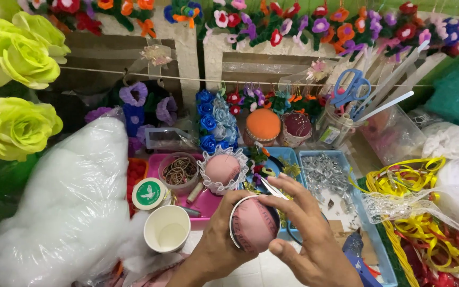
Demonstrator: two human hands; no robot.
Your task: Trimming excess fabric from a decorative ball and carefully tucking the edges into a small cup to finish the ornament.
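My left hand [214,250] grips a round pink stuffed cushion [254,225] set in a white-rimmed cup, low in the middle of the view. My right hand [306,234] rests its fingers and thumb on the cushion's right side and rim. Thin metal tweezers or scissors [272,187] lie just above my right fingers; whether the hand holds them I cannot tell. A second pink cushion with a white lace frill [222,170] sits on the pink tray [208,204] just beyond.
A white paper cup [167,228] and a big bag of white stuffing [65,207] lie left. Blue trays [365,223] with silver bits, yellow ribbon [407,183], lace and a blue glue gun [358,255] crowd the right. Fabric flowers, an orange cushion [263,125] and blue scissors [349,88] stand behind.
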